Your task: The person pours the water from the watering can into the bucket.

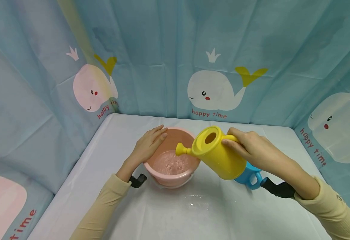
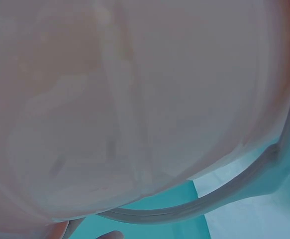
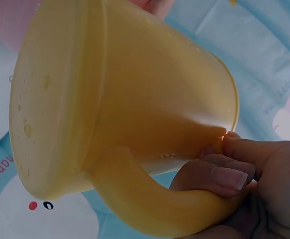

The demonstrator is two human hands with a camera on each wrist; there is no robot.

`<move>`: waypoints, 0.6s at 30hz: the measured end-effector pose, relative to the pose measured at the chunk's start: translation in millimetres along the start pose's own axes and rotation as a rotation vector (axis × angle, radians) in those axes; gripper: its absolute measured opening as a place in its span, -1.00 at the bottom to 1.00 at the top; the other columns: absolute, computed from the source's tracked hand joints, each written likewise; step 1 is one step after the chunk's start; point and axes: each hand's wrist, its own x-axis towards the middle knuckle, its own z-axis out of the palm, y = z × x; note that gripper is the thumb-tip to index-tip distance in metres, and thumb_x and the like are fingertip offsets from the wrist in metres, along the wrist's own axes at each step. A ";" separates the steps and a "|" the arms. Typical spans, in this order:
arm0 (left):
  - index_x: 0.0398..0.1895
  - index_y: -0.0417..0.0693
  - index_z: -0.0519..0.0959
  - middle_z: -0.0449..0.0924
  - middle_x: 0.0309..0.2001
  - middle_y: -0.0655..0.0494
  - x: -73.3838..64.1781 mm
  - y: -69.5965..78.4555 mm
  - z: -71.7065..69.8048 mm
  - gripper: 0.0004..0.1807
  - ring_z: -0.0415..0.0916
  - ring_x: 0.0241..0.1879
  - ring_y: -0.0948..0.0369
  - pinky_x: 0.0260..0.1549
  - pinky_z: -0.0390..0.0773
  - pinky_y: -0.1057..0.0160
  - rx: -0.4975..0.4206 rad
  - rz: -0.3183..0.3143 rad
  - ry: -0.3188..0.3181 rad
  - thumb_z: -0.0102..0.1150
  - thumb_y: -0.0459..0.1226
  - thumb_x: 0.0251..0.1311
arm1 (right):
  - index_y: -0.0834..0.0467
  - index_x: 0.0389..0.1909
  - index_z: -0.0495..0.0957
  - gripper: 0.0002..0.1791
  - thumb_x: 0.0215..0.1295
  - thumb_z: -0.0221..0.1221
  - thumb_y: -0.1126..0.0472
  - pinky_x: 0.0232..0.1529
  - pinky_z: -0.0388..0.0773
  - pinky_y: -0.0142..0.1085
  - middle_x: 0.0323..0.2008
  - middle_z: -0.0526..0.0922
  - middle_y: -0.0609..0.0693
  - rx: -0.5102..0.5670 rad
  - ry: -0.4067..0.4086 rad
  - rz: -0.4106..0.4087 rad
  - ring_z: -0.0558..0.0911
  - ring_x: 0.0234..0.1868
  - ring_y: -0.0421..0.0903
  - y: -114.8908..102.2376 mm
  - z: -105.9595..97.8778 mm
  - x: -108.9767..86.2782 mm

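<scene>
In the head view a pink bucket (image 1: 168, 180) stands on the white table, water (image 1: 171, 163) rippling and bubbling inside it. My left hand (image 1: 147, 143) holds the bucket's left rim, thumb over the edge and fingers along the outside. A yellow watering can (image 1: 220, 156) is tipped to the left, its spout head above the water. My right hand (image 1: 253, 146) grips the can's handle, and the right wrist view shows fingers wrapped round that handle (image 3: 154, 211). Droplets cling to the can's base. The bucket's wall (image 2: 135, 99) fills most of the left wrist view.
A blue cup (image 1: 251, 178) with a handle stands partly hidden behind the watering can. Some spilled water (image 1: 197, 201) lies on the white tabletop (image 1: 168, 220) in front of the bucket. Blue curtains (image 1: 150, 66) printed with whales surround the table at the back and sides.
</scene>
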 end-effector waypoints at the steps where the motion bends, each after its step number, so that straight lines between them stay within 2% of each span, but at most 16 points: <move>1: 0.36 0.21 0.24 0.09 0.41 0.17 -0.1 0.0 0.2 -0.36 0.06 0.38 0.03 0.20 0.15 -0.27 -0.001 0.000 0.001 -0.41 0.23 0.33 | -0.01 -0.36 0.37 -0.81 0.38 -0.01 -0.01 -0.57 0.39 -0.42 -0.63 0.38 -0.19 0.000 -0.001 0.000 0.40 -0.60 -0.28 -0.2 -0.2 0.1; 18: 0.36 0.22 0.24 0.09 0.41 0.16 -0.6 1.2 0.3 -0.36 0.05 0.38 0.03 0.21 0.15 -0.27 -0.002 -0.008 0.003 -0.41 0.24 0.32 | 0.01 -0.32 0.37 -0.76 0.38 -0.04 -0.07 -0.57 0.39 -0.41 -0.62 0.39 -0.18 -0.019 -0.042 0.027 0.40 -0.59 -0.25 -4.0 -3.4 2.6</move>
